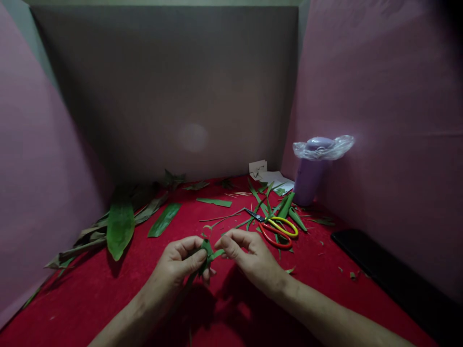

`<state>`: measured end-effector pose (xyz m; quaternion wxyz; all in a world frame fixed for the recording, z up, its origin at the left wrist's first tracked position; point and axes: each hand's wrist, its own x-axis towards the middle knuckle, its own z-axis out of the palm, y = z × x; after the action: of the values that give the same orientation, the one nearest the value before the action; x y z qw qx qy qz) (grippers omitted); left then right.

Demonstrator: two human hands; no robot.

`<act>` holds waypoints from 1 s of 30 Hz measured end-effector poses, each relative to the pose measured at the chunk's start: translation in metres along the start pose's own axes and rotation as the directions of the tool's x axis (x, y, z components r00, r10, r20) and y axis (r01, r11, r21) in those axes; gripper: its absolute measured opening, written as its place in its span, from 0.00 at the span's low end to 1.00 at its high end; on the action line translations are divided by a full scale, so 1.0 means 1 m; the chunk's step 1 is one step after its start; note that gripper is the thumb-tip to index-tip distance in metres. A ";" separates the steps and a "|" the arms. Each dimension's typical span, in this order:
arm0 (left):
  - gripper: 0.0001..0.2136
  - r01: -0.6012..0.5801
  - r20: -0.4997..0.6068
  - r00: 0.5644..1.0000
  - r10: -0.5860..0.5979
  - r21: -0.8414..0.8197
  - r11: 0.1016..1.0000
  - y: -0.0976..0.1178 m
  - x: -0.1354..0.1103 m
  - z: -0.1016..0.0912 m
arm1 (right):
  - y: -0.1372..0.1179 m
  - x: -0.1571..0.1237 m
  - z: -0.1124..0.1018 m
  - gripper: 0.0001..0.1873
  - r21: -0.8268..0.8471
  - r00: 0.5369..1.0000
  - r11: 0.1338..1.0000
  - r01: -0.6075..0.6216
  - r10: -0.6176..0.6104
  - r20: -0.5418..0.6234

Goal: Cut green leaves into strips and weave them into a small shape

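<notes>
Between the thumb and fingers of my left hand point(183, 260) is a small folded piece of green leaf point(207, 250), with a thin curled strip rising from its top. My right hand point(249, 255) pinches the end of a leaf strip point(217, 253) that sticks out from the right side of that piece. Both hands are in the air above the red cloth point(137, 299). Just beyond my right hand lie scissors point(278, 229) with one yellow and one red handle loop, their dark blades slightly apart. My fingers hide part of the folded leaf.
Behind the scissors are scattered leaf strips point(287, 205), white paper point(277, 179) and a purple tumbler point(309, 180) topped with clear plastic. Broad green leaves point(120, 226) and dried ones lie left. A cut leaf piece point(164, 220) lies nearer the middle. A dark flat object point(383, 270) is at right.
</notes>
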<state>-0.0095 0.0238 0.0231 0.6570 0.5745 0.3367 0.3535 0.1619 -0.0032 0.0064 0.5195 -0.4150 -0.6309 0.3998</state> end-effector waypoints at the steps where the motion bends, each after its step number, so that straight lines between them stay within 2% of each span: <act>1: 0.07 -0.013 -0.009 1.000 0.013 0.028 1.000 0.001 0.000 0.000 | 0.001 0.001 0.000 0.18 0.035 0.999 0.999 -0.029 0.028 0.028; 7: 0.06 -0.060 -0.025 0.998 0.063 0.109 0.992 0.003 0.000 -0.001 | -0.002 0.005 0.000 0.21 0.241 0.985 0.959 -0.150 0.125 0.117; 13: 0.06 -0.066 -0.021 0.997 0.069 0.118 0.991 0.003 0.001 -0.001 | -0.005 0.004 -0.003 0.16 0.342 0.970 0.914 -0.217 0.160 0.185; 22: 0.04 -0.079 -0.041 0.996 0.081 0.056 0.995 0.000 0.003 -0.002 | -0.007 0.002 -0.002 0.06 0.376 0.958 0.884 -0.277 0.225 0.178; 30: 0.04 -0.055 -0.036 0.998 0.056 0.035 0.998 -0.004 0.004 -0.003 | -0.008 0.003 -0.002 0.05 0.350 0.954 0.891 -0.290 0.243 0.173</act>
<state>-0.0100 0.0284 0.0190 0.6307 0.5881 0.3385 0.3765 0.1625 -0.0031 0.0152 0.4883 -0.3664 -0.5118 0.6045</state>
